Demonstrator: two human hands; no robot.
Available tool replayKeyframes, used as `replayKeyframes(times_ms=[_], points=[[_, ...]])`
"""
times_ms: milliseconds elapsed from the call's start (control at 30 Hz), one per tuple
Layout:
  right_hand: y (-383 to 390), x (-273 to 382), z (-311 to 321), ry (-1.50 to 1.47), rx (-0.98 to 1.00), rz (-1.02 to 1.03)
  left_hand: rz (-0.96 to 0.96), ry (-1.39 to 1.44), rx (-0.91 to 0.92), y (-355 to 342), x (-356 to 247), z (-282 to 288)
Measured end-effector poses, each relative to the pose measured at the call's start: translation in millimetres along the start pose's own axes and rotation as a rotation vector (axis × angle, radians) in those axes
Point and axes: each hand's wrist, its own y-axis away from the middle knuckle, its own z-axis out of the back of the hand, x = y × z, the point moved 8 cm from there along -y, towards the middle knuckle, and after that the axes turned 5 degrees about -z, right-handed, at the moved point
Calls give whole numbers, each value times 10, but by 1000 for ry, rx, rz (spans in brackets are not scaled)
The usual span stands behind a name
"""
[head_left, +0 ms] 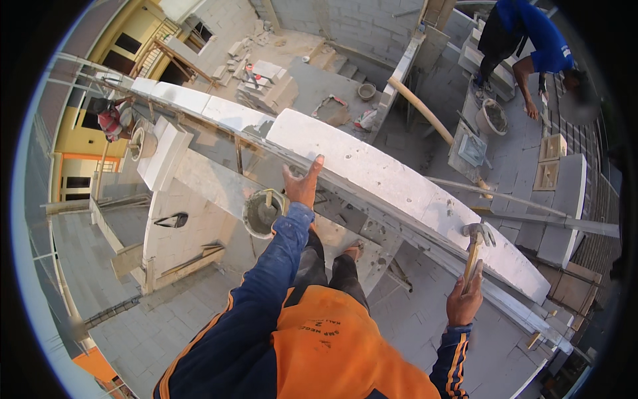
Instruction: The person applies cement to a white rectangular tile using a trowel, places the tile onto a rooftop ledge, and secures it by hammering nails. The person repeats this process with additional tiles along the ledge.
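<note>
A long white block [399,183] lies on top of a narrow wall that runs diagonally in front of me. My left hand [304,183] rests against the block's near edge, toward its left end, with thumb and fingers apart. Toward the other end, my right hand [464,302] is wrapped around the wooden handle of a claw hammer [473,256]. The hammer's metal head is over the block's top face, touching it or very close. Below my left hand is a bucket [248,229] of grey mortar with a tool's handle sticking out.
Under my feet is a plank platform [332,229]. More white blocks [219,113] continue the wall leftward. A wooden pole [422,110] leans beyond it. A co-worker in blue [541,40] bends near another mortar bucket [488,120]; a second person [111,121] works at far left.
</note>
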Motion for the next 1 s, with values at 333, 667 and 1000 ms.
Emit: replayKeyframes(times_ms=[333, 667, 1000], points=[[-72, 1813, -596, -96, -134, 627, 339, 325, 151, -597, 276, -248], [-111, 1989, -1128, 92, 202, 525, 285, 512, 138, -660, 275, -317], [-305, 2706, -947, 14, 202, 609, 280, 434, 101, -664, 355, -356]])
